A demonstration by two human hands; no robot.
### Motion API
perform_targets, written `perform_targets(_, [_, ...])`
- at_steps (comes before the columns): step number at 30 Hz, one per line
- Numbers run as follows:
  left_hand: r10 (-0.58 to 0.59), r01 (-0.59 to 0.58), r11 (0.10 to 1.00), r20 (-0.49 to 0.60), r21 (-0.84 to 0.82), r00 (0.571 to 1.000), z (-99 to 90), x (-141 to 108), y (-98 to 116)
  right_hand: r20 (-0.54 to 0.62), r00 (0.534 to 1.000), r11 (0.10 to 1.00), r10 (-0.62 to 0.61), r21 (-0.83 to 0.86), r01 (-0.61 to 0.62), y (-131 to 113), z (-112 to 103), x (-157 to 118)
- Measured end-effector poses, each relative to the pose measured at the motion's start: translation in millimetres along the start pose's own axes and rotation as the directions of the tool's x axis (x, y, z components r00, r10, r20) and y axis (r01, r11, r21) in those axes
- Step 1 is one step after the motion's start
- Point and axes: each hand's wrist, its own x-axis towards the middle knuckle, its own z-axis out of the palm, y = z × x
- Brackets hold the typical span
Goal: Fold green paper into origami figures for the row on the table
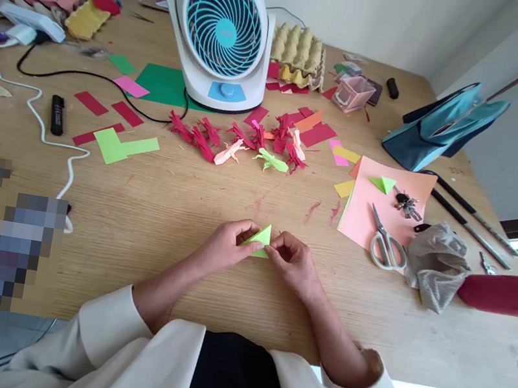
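Observation:
A small light green folded paper (260, 239) with a triangular flap is between my two hands, just above the table's near middle. My left hand (230, 242) grips its left side, thumb on top. The thumb and fingers of my right hand (294, 264) pinch its right edge. Beyond the hands lies a row of folded paper figures, mostly red (204, 143), with a light green one (273, 161) and pale orange ones (230, 152) among them.
A white fan (227, 87) stands at the back. On the right are scissors (386, 244) on pink paper (363, 201), a grey cloth (439, 265), a red bottle (508, 294) and a teal bag (438, 134). Leftward lie a black marker (57, 115), a white cable (43, 130) and paper pieces (108, 144).

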Motion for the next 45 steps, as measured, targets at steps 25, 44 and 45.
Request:
perform_targets(25, [0.014, -0.018, 0.999, -0.101, -0.041, 0.995, 1.1, -3, -2, -0.098, 0.993, 0.937, 0.073, 0.349, -0.034, 15, 0, 6])
perform_targets(44, [-0.132, 0.098, 0.932, -0.076, -0.35, 0.988, 0.5, -4, 2, -0.232, 0.968, 0.959, -0.101, 0.238, 0.157, 18, 1, 4])
perform_targets(45, [-0.136, 0.099, 0.931, -0.08, -0.352, 0.988, 0.5, -4, 1, -0.235, 0.965, 0.962, -0.113, 0.219, 0.166, 17, 0, 4])
